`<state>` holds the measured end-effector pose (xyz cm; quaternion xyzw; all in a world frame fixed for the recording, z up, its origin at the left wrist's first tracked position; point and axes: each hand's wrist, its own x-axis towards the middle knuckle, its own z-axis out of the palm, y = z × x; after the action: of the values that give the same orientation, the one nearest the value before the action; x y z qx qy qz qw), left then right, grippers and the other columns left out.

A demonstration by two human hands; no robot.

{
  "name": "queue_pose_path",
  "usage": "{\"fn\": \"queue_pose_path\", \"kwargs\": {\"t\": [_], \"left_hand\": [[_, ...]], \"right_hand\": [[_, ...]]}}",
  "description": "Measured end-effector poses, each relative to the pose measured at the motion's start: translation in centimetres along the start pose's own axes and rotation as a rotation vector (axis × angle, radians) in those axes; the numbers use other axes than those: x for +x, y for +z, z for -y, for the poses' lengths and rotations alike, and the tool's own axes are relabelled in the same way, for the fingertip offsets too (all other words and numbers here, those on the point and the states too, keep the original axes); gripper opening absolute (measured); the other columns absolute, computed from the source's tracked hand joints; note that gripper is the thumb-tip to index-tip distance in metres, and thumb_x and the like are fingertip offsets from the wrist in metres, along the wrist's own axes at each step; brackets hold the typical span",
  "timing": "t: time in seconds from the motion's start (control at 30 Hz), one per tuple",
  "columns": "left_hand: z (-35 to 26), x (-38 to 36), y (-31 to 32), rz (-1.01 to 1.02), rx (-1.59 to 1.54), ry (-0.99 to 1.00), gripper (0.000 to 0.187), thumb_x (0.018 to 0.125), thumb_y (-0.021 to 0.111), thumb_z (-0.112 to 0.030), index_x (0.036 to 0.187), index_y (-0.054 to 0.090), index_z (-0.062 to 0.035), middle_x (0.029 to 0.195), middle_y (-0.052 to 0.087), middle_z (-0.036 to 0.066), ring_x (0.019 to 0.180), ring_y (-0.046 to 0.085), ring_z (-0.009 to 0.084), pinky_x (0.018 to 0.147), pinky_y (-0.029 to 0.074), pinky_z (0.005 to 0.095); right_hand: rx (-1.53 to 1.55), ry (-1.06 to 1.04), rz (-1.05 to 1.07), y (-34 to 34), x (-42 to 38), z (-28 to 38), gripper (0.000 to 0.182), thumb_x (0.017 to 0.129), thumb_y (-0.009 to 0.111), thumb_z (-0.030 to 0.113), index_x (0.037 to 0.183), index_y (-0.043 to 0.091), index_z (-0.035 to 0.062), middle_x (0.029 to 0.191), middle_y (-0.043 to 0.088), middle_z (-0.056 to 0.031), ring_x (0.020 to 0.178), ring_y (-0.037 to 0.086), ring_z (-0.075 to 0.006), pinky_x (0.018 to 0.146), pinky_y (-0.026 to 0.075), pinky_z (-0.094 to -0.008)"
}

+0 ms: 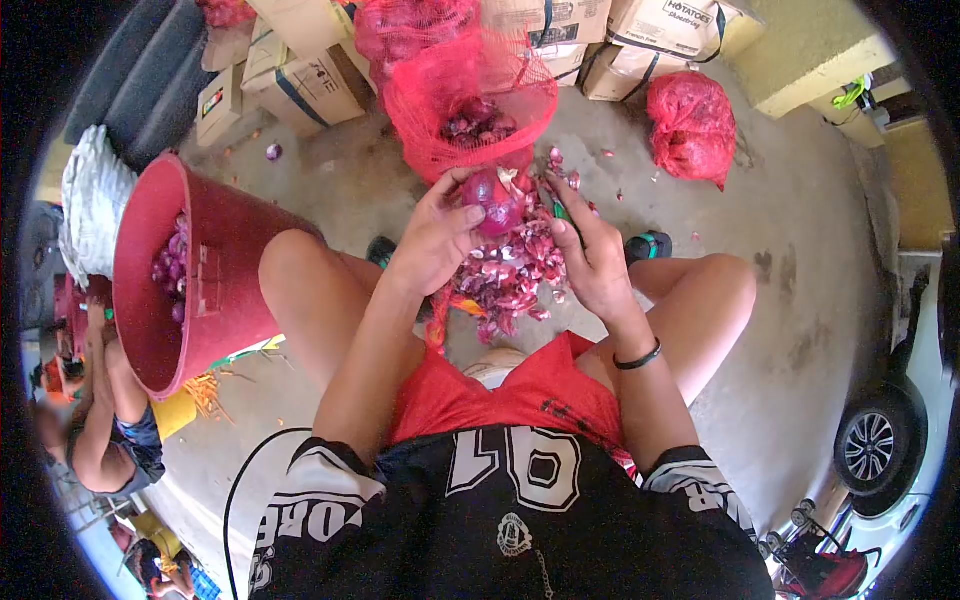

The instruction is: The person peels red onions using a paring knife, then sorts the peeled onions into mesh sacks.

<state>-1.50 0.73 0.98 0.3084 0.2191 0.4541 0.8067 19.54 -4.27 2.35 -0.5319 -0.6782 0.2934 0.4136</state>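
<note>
My left hand point(440, 235) is closed round a red onion point(492, 200), with a pale tuft of dry skin at its top. Close on the onion's right, my right hand point(598, 262) grips a small knife with a green handle point(559, 211); its blade is hard to make out. Below both hands, a heap of purple onion skins point(515, 272) lies on the floor between my legs. Just beyond the onion stands an open red mesh sack point(410, 125) with onions and skins in it.
A large red tub point(235, 290) with onions inside stands tilted at my left. A filled red mesh bag point(690, 128) and cardboard boxes point(312, 88) are at the back. Another person point(105, 420) sits at the far left. A car wheel point(870, 445) is at the right.
</note>
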Motion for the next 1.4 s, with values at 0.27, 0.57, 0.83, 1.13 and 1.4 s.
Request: {"fn": "queue_pose_path", "kwargs": {"t": [0.27,0.57,0.83,1.13,1.4], "left_hand": [[0.5,-0.2,0.1,-0.046,0.019,-0.004,0.056,0.082,0.071,-0.007,0.13,0.044,-0.0082,0.125,0.058,0.012,0.112,0.061,0.0264,0.095,0.052,0.0447],[0.3,-0.3,-0.1,0.074,0.03,0.06,0.068,0.077,0.073,0.002,0.137,0.041,-0.0049,0.131,0.053,0.013,0.118,0.057,0.0251,0.1,0.049,0.0418],[-0.5,-0.3,0.1,0.004,0.017,0.09,0.074,0.074,0.073,0.007,0.138,0.037,-0.0071,0.134,0.049,0.012,0.121,0.054,0.0276,0.102,0.048,0.0433],[0.3,0.0,1.7,-0.066,0.734,0.366,0.068,0.076,0.069,0.012,0.133,0.037,-0.0046,0.129,0.047,0.009,0.119,0.053,0.0189,0.101,0.047,0.0342],[0.8,0.1,1.9,-0.062,0.735,0.385,0.064,0.076,0.07,0.01,0.13,0.039,-0.0036,0.128,0.046,0.009,0.119,0.052,0.018,0.099,0.047,0.0327]], "right_hand": [[-0.013,-0.083,-0.019,1.4,0.0,2.4,0.048,0.094,0.055,0.015,0.14,0.044,0.0054,0.119,0.06,-0.0258,0.101,0.062,-0.0394,0.086,0.049,-0.0416],[0.093,0.278,0.001,0.6,-0.2,-1.8,0.045,0.1,0.049,0.019,0.143,0.042,0.0089,0.124,0.059,-0.0239,0.109,0.062,-0.0279,0.093,0.046,-0.0362],[0.112,0.099,0.006,0.9,-0.5,-1.6,0.047,0.101,0.047,0.021,0.145,0.037,0.0062,0.133,0.056,-0.0182,0.109,0.062,-0.0227,0.094,0.046,-0.032],[0.51,0.352,0.184,0.9,-0.4,3.2,0.055,0.102,0.048,0.028,0.148,0.032,0.002,0.071,0.043,-0.0004,0.064,0.044,-0.0078,0.058,0.04,-0.0243],[0.438,0.302,0.161,1.1,-0.3,2.8,0.061,0.1,0.05,0.029,0.148,0.028,-0.0018,0.069,0.045,-0.0024,0.065,0.046,-0.0104,0.063,0.042,-0.027]]}}
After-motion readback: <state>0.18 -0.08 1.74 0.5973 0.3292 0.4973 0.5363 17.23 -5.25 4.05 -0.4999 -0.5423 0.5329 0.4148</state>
